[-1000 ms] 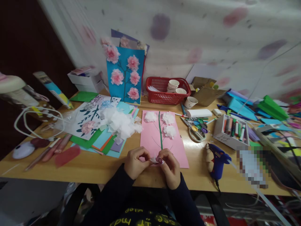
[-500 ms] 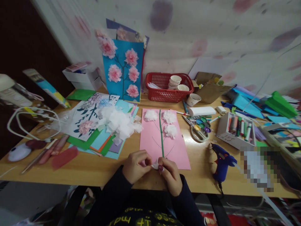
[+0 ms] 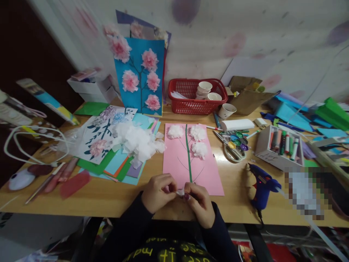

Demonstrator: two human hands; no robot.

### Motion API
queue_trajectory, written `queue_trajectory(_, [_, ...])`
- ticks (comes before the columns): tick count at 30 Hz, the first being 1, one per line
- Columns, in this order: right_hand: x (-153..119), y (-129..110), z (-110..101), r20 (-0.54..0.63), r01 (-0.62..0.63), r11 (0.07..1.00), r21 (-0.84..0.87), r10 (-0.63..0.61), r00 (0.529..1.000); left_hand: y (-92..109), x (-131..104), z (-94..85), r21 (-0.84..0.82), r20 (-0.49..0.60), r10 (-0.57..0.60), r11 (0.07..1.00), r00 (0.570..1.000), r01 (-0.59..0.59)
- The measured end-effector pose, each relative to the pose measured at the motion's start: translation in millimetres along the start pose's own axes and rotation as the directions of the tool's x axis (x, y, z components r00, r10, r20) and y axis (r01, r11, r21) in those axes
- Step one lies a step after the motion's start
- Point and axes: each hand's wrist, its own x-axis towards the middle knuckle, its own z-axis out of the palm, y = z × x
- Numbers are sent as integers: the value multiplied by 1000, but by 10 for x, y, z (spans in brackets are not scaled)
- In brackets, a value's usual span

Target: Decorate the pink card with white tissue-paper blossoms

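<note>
Both hands (image 3: 160, 193), pinched closed, grip crumpled white tissue (image 3: 180, 192) near flat pink card (image 3: 172, 151)

The card (image 3: 172, 167) lies on the table (image 3: 109, 203) between the tissue pile (image 3: 136, 141), left, and the glue gun (image 3: 262, 187), right, with cups (image 3: 204, 87) in the far basket (image 3: 191, 106).
</note>
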Motion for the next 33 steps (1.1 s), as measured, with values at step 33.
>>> queue_trajectory(33, [11, 31, 6, -106, 53, 998, -15, -54, 993, 57, -34, 44, -313, 46, -264, 912, 963, 265])
